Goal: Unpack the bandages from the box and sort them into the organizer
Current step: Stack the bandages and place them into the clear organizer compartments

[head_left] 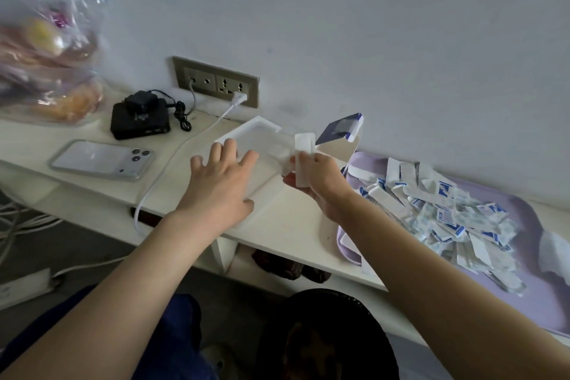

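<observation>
A clear plastic organizer lies on the white desk in the middle. My left hand rests flat on it with fingers spread. Just to the right, my right hand pinches a small stack of white wrapped bandages held upright over the organizer's right end. Behind it the blue and white bandage box stands open against the wall. A loose pile of blue and white bandage wrappers covers a lilac tray at the right.
A phone lies face down at the left, with a black charger box and cables behind it under a wall socket. A plastic bag of fruit stands far left. A black bin sits below the desk edge.
</observation>
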A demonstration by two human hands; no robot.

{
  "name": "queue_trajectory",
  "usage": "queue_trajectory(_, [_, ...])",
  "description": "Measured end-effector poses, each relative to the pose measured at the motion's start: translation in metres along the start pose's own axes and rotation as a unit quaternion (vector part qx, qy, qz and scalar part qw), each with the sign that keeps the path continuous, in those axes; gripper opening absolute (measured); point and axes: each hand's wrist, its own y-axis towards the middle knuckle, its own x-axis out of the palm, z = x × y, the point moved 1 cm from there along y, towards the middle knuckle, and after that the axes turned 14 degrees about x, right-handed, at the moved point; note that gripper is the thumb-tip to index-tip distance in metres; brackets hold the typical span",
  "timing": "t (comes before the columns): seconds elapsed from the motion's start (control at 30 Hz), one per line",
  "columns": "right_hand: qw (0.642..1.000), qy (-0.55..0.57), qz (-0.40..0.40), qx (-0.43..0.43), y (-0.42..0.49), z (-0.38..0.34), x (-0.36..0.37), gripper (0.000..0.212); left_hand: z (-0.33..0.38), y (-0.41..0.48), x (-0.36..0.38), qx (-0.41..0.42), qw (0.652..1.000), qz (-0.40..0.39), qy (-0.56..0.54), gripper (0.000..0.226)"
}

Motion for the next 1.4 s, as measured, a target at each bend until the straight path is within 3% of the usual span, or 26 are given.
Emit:
queue_trajectory(0.1, [0.995, 0.089, -0.022, 0.032, -0.005, -0.010, 0.001, 0.022, -0.002, -0.003, 0.000, 0.014, 1.000, 0.002, -0.003, 0.067])
queue_trajectory(0.33, [0.992, 0.114, -0.035, 0.038, -0.015, -0.055, 0.016, 0.019, -0.010, -0.008, 0.001, 0.044, 0.998, 0.018, -0.046, 0.081])
queue_trajectory(0.47, [0.994, 0.093, -0.048, -0.001, -0.023, -0.080, 0.026, 0.021, -0.018, -0.012, -0.009, 0.026, 0.991, 0.116, -0.066, 0.064])
queue_trajectory(0.63, [0.994, -0.054, 0.003, -0.092, -0.025, -0.091, 0.025, 0.021, -0.032, -0.012, -0.027, -0.078, 0.940, 0.303, -0.138, 0.028])
queue_trajectory(0.73, [0.976, -0.122, 0.090, -0.159, -0.016, -0.080, 0.024, 0.024, -0.044, -0.006, -0.025, -0.135, 0.891, 0.365, -0.235, 0.031])
queue_trajectory(0.93, [0.926, -0.335, 0.086, -0.154, 0.007, -0.037, 0.027, 0.023, -0.065, 0.001, -0.014, -0.174, 0.835, 0.402, -0.333, 0.036])
queue_trajectory(1.03, [0.896, -0.410, 0.101, -0.138, 0.013, -0.026, 0.027, 0.023, -0.077, 0.000, -0.010, -0.203, 0.805, 0.391, -0.397, 0.035])
queue_trajectory(1.07, [0.892, -0.416, 0.110, -0.137, 0.014, -0.026, 0.027, 0.025, -0.082, 0.000, -0.008, -0.208, 0.811, 0.373, -0.399, 0.035])
queue_trajectory(1.17, [0.888, -0.424, 0.120, -0.130, 0.018, -0.026, 0.025, 0.026, -0.091, -0.004, 0.000, -0.191, 0.875, 0.251, -0.368, 0.046])
queue_trajectory(1.3, [0.886, -0.436, 0.122, -0.105, 0.027, -0.028, 0.024, 0.027, -0.087, -0.015, 0.008, -0.165, 0.920, 0.074, -0.348, 0.078])
queue_trajectory(1.4, [0.895, -0.420, 0.127, -0.085, 0.033, -0.032, 0.029, 0.025, -0.078, -0.020, 0.012, -0.149, 0.951, 0.001, -0.271, 0.071])
